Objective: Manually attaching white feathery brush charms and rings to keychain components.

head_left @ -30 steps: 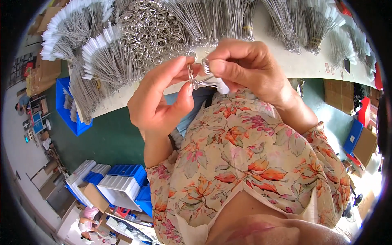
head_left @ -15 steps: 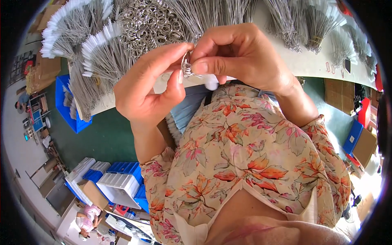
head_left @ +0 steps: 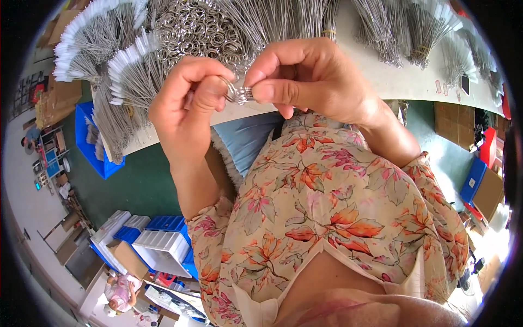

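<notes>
Now a metal ring (head_left: 229, 86) lies between the hands (head_left: 188, 106) (head_left: 327, 82), left pinching it, right pinching wire loops (head_left: 243, 95)

The left hand (head_left: 188, 106) covers part of the metal ring (head_left: 227, 87), and the fingertips of the right hand (head_left: 318, 79) hide whatever continues from the wire loops (head_left: 244, 95); whether these are threaded on the ring or merely touch it is too small to tell. The left hand also blocks the lower part of the ring pile (head_left: 199, 32). The picture's top cuts off the wire bundles (head_left: 316, 16) toward the far edge of the tabletop (head_left: 403, 86). Near its right end, a small dark rectangle (head_left: 465, 85) is unidentifiable. The tabletop's left corner partly covers a blue bin (head_left: 92, 158)
</notes>
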Motion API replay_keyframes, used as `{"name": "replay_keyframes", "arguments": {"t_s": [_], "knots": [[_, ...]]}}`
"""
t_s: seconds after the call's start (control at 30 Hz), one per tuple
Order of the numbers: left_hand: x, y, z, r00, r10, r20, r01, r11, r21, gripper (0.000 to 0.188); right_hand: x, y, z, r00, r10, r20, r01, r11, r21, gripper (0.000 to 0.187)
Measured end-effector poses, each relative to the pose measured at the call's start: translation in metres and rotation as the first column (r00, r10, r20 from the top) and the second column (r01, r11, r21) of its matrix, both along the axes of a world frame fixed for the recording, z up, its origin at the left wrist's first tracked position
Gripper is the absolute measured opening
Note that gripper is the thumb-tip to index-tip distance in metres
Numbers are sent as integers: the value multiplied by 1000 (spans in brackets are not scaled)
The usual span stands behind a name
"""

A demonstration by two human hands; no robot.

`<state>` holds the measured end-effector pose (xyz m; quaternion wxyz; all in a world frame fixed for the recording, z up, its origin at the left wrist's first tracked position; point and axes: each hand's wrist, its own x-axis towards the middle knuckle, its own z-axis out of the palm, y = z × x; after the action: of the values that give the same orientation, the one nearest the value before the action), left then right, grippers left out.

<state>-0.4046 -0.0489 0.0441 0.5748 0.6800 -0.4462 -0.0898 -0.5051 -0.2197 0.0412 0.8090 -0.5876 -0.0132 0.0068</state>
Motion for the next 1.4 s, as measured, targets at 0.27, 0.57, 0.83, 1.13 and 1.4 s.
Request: {"name": "replay_keyframes", "arguments": {"t_s": [0.27,0.57,0.83,1.13,1.4], "knots": [[-10,0,24,971,103,-218,-53,973,224,12,7,0,-6,992,-108,64,114,989,-98,13],[1,1,1,884,-117,-452,-42,944,-326,12,9,22,-9,957,-156,243,169,985,-32,12],[-8,-12,-13,612,-317,-725,-178,838,-516,22,36,25,-29,683,-263,682,604,728,-324,12],[-8,-15,-13,797,-52,-602,-337,788,-515,18,52,8,39,706,-96,701,542,711,-448,10],[-30,19,-34,243,-765,-597,284,644,-710,67,46,15,93,837,269,476,85,796,-599,4]]}}
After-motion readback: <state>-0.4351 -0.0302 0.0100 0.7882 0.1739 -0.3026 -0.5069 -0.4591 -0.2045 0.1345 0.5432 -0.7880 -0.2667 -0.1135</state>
